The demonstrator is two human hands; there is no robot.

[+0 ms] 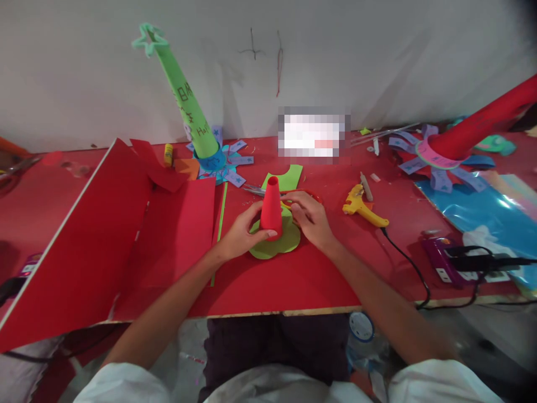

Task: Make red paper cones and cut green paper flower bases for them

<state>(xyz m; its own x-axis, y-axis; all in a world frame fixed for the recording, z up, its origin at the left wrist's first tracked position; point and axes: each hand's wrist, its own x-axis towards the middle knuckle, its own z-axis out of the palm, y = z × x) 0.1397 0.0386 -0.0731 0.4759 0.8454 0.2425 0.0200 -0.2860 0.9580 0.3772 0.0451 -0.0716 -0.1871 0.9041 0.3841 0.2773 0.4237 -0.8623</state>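
Observation:
A red paper cone (272, 208) with a narrow hollow top stands upright on a green scalloped paper piece (268, 251). My left hand (243, 230) is closed around the cone's lower part, with the thumb across its front. On the other side, my right hand (311, 219) has its index finger stretched toward the cone and the other fingers bent; nothing shows in it. Whether that fingertip touches the cone is unclear. Scissors (316, 197) with red handles lie behind my right hand, partly hidden. Behind the cone is a green paper offcut (289, 178) with a curved cut-out.
A yellow glue gun (363, 208) lies at right, its cord near a purple power strip (442, 260). A green paper tower (187, 101) stands behind; a red tower (482, 126) leans at right. A folded red board (79, 240) rises at left. A glue stick (168, 155) stands behind it.

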